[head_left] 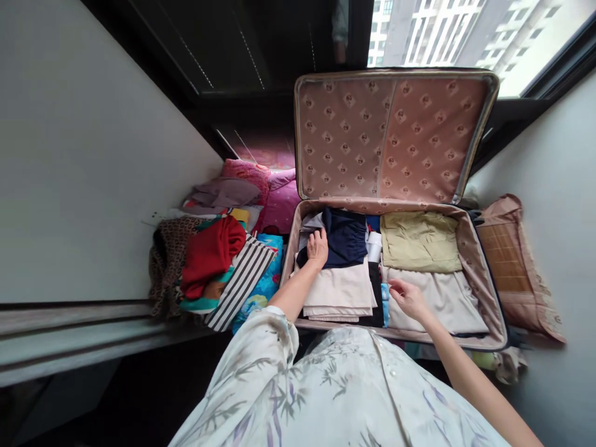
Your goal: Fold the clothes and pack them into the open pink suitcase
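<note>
An opened suitcase [494, 292] lies in front of me, packed with folded clothes. My left hand [318, 248] rests at the left edge of a folded navy garment [347, 239], fingers slightly apart on the cloth. Beneath that garment is a stack of cream folded clothes [339, 288]. Over the right half hovers my right hand [408, 298], loosely bent and holding nothing, close to a light grey folded garment [447, 301]. An olive-green folded garment [421, 242] lies behind it. Between the two halves, a white cylindrical item [374, 246] and a blue packet [385, 304] show.
The patterned lid [386, 136] stands upright against the window. Left of the suitcase is a heap with a red cloth [214, 254] and a striped cloth [239, 282]. Pink pillows [279, 202] sit behind it. A brown cushion [521, 267] leans at the right wall.
</note>
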The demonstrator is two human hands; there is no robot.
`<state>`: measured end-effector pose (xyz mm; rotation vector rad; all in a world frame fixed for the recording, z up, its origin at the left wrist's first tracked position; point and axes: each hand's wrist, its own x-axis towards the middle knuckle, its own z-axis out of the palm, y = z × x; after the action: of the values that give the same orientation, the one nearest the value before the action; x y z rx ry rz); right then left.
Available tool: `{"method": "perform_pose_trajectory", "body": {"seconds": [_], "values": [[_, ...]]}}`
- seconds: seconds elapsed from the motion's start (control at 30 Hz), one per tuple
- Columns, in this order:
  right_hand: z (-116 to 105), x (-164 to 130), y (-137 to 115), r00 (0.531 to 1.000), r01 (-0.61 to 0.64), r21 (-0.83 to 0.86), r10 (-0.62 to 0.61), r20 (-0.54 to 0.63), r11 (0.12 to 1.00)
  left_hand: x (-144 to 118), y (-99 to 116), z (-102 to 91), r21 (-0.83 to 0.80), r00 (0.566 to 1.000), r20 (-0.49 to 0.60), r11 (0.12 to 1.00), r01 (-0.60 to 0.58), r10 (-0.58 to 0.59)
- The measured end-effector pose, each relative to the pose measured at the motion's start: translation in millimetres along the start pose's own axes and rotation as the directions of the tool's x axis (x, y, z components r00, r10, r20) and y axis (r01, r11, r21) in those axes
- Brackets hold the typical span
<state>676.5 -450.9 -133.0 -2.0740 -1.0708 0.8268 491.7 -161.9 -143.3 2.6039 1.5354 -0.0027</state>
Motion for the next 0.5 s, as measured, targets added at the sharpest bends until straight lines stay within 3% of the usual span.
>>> {"method": "perform_pose_trajectory", "body": {"seconds": [0.17, 0.27, 0.37, 0.43, 0.5], "values": [[-0.1, -7.8, 11.9, 0.999, 0.001, -0.009, -0.001, 0.036, 1.0, -8.2, -12.3, 2.3, 0.014, 0.986, -0.05, 0.987, 0.161, -0.16], [0.1, -9.4, 17.6, 0.999, -0.008, -0.021, 0.01, 0.05, 1.0, -11.5, -16.2, 1.6, 0.034, 0.997, -0.029, 0.997, 0.069, -0.068], [1.4, -7.9, 18.9, 0.996, -0.014, -0.04, 0.018, 0.084, 0.999, -18.3, -7.0, 5.5, 0.021, 0.996, 0.043, 0.997, -0.08, 0.079], [2.0, -5.6, 17.5, 0.995, -0.016, -0.047, 0.021, 0.098, 0.999, -21.4, 0.7, 8.6, -0.02, 0.993, 0.092, 0.997, -0.072, 0.074], [2.2, -3.3, 15.5, 0.995, -0.018, -0.048, 0.023, 0.097, 0.999, -19.6, 4.0, 8.5, -0.044, 0.993, 0.121, 0.999, 0.018, -0.012]]}}
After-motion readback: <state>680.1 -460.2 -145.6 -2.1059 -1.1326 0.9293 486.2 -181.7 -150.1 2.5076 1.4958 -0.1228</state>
